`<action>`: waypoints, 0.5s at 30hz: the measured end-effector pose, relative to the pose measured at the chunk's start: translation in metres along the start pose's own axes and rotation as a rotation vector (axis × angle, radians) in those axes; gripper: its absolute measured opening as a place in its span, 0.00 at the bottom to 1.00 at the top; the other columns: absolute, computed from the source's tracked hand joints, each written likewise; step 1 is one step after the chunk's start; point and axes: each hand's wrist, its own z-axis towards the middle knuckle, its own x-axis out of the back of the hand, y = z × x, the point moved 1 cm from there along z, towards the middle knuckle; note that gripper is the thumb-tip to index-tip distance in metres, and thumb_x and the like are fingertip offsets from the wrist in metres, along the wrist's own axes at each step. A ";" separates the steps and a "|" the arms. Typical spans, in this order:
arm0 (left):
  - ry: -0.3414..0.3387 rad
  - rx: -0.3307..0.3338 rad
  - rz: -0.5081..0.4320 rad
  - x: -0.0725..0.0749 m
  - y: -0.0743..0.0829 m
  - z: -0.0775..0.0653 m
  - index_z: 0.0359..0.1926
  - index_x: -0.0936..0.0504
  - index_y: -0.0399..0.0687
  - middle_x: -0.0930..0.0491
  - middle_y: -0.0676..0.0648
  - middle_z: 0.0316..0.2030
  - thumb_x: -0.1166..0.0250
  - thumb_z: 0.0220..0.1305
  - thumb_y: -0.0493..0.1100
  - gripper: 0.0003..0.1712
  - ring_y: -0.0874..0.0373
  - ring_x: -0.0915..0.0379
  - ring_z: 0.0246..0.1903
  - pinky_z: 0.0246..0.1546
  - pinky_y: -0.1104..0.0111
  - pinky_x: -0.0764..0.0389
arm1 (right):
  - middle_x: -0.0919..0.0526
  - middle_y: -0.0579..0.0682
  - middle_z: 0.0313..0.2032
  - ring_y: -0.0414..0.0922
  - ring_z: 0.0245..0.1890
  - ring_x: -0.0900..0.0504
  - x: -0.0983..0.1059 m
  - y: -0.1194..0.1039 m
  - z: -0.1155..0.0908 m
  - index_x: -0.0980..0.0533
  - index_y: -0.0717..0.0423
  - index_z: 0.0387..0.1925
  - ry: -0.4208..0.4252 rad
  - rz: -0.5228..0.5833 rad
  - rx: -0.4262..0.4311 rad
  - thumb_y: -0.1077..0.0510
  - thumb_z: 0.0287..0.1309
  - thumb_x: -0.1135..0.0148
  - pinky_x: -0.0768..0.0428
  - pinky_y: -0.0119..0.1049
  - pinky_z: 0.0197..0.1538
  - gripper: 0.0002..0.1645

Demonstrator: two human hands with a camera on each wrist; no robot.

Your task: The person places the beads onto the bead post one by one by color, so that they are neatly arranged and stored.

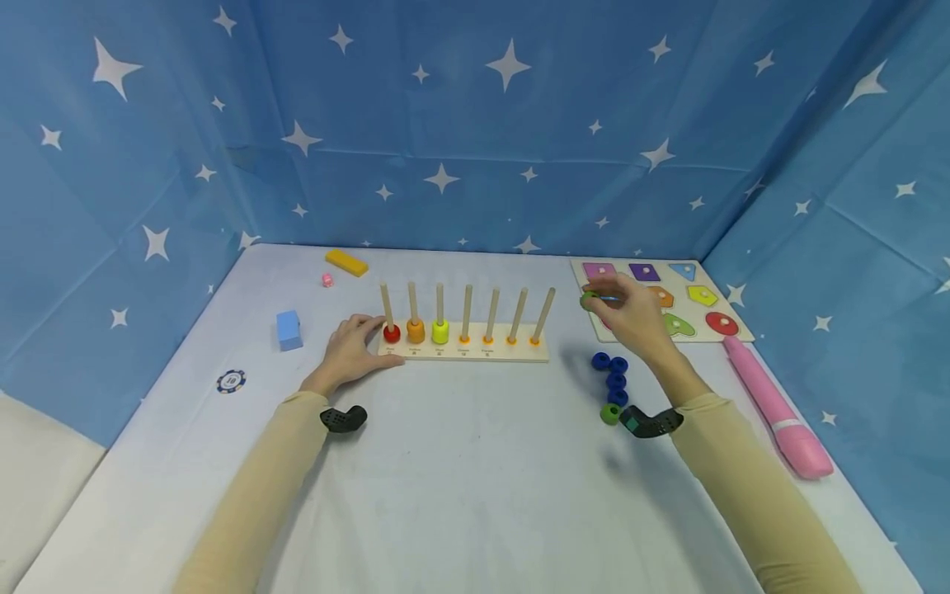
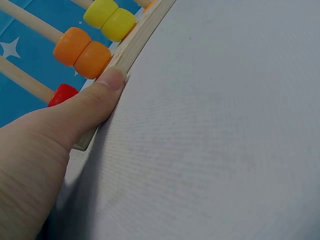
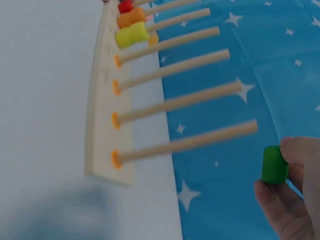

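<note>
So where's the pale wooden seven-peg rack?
In the head view, the rack sits centrally, the bare left hand gripping its left end.

Head view: the lettering on the board [image 1: 512, 355] is too small to read. The right hand [image 1: 631, 312] covers part of the puzzle [image 1: 692, 309]. The bottom edge cuts off both sleeves [image 1: 248, 495]. Left wrist view: the left edge cuts off the left hand [image 2: 55, 140]; its thumb partly hides the red bead [image 2: 63, 94]. Right wrist view: the right edge cuts off the right hand; the pegs [image 3: 187, 144] are slightly blurred.
</note>
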 end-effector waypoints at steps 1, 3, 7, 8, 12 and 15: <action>0.002 -0.001 0.002 0.000 0.000 0.000 0.69 0.38 0.45 0.39 0.39 0.60 0.30 0.45 0.68 0.56 0.43 0.44 0.57 0.58 0.48 0.43 | 0.17 0.54 0.43 0.47 0.45 0.19 -0.004 -0.006 0.006 0.24 0.60 0.51 0.005 0.008 0.007 0.60 0.58 0.36 0.24 0.24 0.44 0.18; 0.001 0.000 0.003 0.000 0.000 0.000 0.69 0.38 0.45 0.39 0.39 0.60 0.30 0.45 0.68 0.56 0.44 0.44 0.56 0.58 0.48 0.43 | 0.17 0.53 0.44 0.45 0.45 0.19 -0.013 -0.017 0.016 0.25 0.59 0.51 0.013 0.023 0.023 0.60 0.58 0.37 0.23 0.28 0.46 0.18; 0.004 0.003 0.000 0.001 0.000 0.000 0.69 0.38 0.45 0.39 0.39 0.60 0.30 0.44 0.68 0.56 0.44 0.44 0.57 0.58 0.48 0.43 | 0.17 0.52 0.44 0.45 0.46 0.19 -0.031 -0.035 0.033 0.25 0.60 0.51 0.018 0.069 0.061 0.59 0.59 0.37 0.22 0.34 0.48 0.19; 0.006 0.003 -0.001 0.001 0.000 0.000 0.69 0.37 0.46 0.39 0.39 0.60 0.29 0.44 0.68 0.56 0.44 0.44 0.57 0.58 0.49 0.43 | 0.17 0.52 0.44 0.45 0.46 0.19 -0.036 -0.039 0.037 0.25 0.60 0.51 0.015 0.082 0.072 0.59 0.59 0.37 0.22 0.34 0.49 0.19; 0.009 -0.001 0.001 0.001 -0.001 0.000 0.69 0.37 0.46 0.39 0.39 0.59 0.30 0.44 0.68 0.56 0.44 0.44 0.56 0.58 0.49 0.43 | 0.17 0.52 0.43 0.46 0.44 0.18 -0.056 -0.049 0.047 0.25 0.60 0.50 -0.006 0.125 0.114 0.59 0.59 0.36 0.22 0.36 0.49 0.18; 0.005 -0.002 0.001 0.000 0.000 0.000 0.69 0.37 0.46 0.39 0.39 0.59 0.29 0.44 0.68 0.56 0.43 0.44 0.57 0.58 0.48 0.43 | 0.16 0.52 0.43 0.46 0.42 0.18 -0.072 -0.056 0.052 0.25 0.60 0.49 -0.022 0.129 0.145 0.60 0.58 0.36 0.22 0.36 0.48 0.17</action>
